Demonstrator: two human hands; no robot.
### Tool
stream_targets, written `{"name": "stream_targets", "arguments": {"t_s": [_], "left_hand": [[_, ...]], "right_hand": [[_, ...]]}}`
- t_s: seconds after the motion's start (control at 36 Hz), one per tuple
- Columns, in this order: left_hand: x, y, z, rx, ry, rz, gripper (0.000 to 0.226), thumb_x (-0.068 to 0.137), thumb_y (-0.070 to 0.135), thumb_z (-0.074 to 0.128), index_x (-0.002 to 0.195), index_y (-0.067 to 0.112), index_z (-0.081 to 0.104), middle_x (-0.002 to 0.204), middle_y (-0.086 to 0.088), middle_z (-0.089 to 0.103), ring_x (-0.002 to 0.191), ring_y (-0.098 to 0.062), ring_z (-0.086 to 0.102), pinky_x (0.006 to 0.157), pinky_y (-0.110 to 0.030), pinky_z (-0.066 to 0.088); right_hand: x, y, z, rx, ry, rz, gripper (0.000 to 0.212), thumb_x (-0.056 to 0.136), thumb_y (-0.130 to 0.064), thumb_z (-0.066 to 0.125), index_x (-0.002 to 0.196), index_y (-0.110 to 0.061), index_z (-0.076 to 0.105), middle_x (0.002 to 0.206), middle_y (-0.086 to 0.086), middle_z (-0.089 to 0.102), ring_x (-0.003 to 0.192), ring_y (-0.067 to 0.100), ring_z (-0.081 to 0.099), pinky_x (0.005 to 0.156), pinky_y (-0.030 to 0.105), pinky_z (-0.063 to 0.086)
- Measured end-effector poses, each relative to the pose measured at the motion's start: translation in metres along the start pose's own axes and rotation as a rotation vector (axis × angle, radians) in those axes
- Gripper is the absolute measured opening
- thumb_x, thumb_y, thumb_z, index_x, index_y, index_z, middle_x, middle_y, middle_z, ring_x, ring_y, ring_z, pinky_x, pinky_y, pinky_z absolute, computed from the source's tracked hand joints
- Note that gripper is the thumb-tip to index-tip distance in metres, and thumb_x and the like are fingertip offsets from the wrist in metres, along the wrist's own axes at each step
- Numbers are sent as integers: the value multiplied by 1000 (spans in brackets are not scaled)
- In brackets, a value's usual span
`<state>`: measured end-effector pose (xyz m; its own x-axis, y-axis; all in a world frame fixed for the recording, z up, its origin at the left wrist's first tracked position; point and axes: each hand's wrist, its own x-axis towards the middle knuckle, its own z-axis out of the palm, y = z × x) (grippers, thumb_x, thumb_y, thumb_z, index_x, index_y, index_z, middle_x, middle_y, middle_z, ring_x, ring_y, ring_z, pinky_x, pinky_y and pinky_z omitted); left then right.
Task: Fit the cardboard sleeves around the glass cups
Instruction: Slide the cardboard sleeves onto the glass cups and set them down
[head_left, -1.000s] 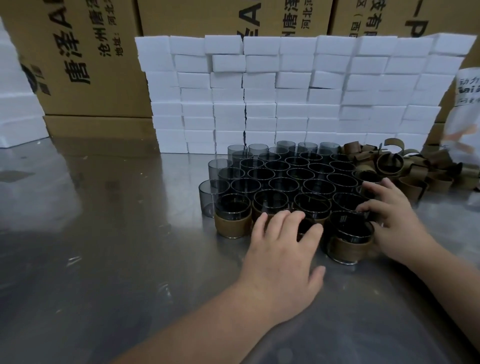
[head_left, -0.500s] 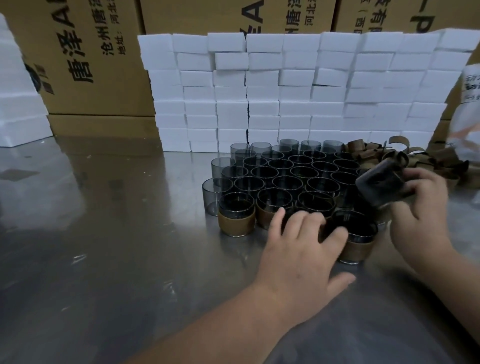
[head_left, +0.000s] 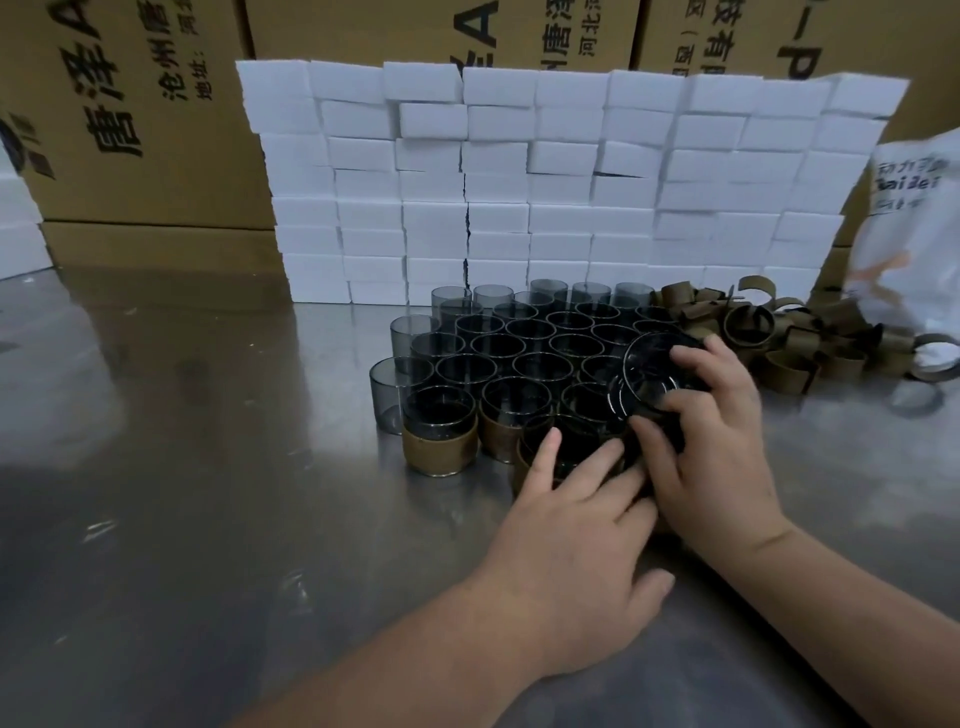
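Several smoky grey glass cups (head_left: 524, 353) stand packed together on the metal table. A few front cups wear brown cardboard sleeves, such as the sleeved cup (head_left: 440, 441) at the front left. My right hand (head_left: 711, 431) grips a bare glass cup (head_left: 652, 374), tilted with its mouth toward me, just above the front row. My left hand (head_left: 576, 535) lies with straight fingers on a sleeved cup (head_left: 563, 441) in the front row, right beside the right hand. Loose cardboard sleeves (head_left: 779, 338) are heaped to the right of the cups.
A wall of white foam blocks (head_left: 545, 182) stands right behind the cups, with large cardboard boxes (head_left: 135, 114) behind it. A white plastic bag (head_left: 914, 234) sits at the far right. The shiny steel table (head_left: 182, 493) stretches left and toward me.
My right hand picked a bare cup out of the group, lifted it, then brought it left and down toward my left hand. My left hand stayed on the front sleeved cup.
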<state>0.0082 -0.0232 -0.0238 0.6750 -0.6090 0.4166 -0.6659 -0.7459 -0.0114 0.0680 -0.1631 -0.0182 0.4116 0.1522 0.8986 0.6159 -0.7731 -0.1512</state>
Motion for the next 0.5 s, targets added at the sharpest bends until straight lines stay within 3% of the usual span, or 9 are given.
{"name": "stream_targets", "arguments": {"t_s": [0.08,0.17,0.22,0.28,0.39,0.44,0.5], "left_hand": [[0,-1,-1,0,26,-43,55,90,44,41,138,16,41,150,-1,30,143,-18,4,97,-44,-32],[-1,-4,-5,37,73,-117,52,82,44,45,126,19,55,137,-1,50,137,-22,31,105,-52,-5],[-1,-4,-7,56,113,-153,53,78,45,40,121,21,60,129,1,57,130,-21,43,104,-53,13],[-1,-4,-6,52,153,-175,56,77,46,36,120,21,60,127,1,58,127,-21,47,102,-52,19],[-1,-7,-6,57,213,-271,61,76,46,35,125,16,56,128,0,58,125,-22,49,102,-52,24],[-1,-9,-6,60,270,-343,65,76,47,37,127,11,53,129,-3,57,124,-23,49,101,-54,24],[1,-11,-2,48,379,-384,69,75,46,53,130,6,46,131,-8,55,125,-27,48,100,-58,22]], "right_hand": [[1,10,3,-21,-7,-9,26,84,-18,47,80,6,57,118,34,50,129,32,27,100,52,27],[5,23,7,-63,-14,-4,24,86,-16,50,81,7,56,118,36,49,127,36,28,101,52,28],[8,33,10,-87,-25,26,15,84,-4,61,83,10,56,119,38,48,126,39,27,102,51,27],[10,40,13,-98,-48,77,13,80,5,65,85,11,55,123,37,45,128,37,25,104,48,25],[14,44,12,-101,-19,136,18,81,6,64,90,14,52,126,38,41,129,35,23,108,42,22],[18,37,7,-49,5,171,22,84,-3,60,93,14,50,128,37,39,132,35,26,110,27,17],[23,26,-1,36,11,178,33,88,-20,50,93,13,49,127,35,39,129,29,29,106,10,15]]}}
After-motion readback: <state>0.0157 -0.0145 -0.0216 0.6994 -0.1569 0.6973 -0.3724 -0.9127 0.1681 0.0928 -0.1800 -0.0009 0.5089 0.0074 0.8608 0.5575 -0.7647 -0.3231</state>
